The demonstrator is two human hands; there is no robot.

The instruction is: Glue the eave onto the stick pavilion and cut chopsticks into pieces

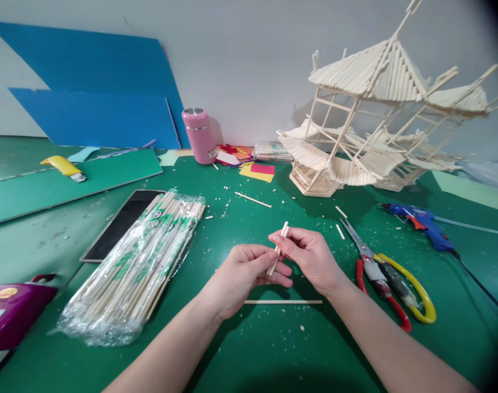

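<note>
Between my two hands is a small bundle of short wooden sticks (278, 248), tilted, with its top end leaning right. The fingers of my left hand (249, 270) pinch its lower part. My right hand (308, 254) grips it near the top with thumb and fingers. How many sticks are in the bundle I cannot tell. Just below the hands, a long thin stick (284, 302) lies flat on the green tabletop (249, 355). To the right of my right hand rest large scissors (374, 267), their blades apart, with one red and one yellow handle.
A plastic pack of chopsticks (138, 262) lies left, partly over a black flat panel (124, 224). At the right are a blue glue gun (427, 221) and a stick-built pavilion model (355, 125). A pink flask (200, 136), yellow cutter (63, 166) and purple power strip (15, 311) stand or lie around.
</note>
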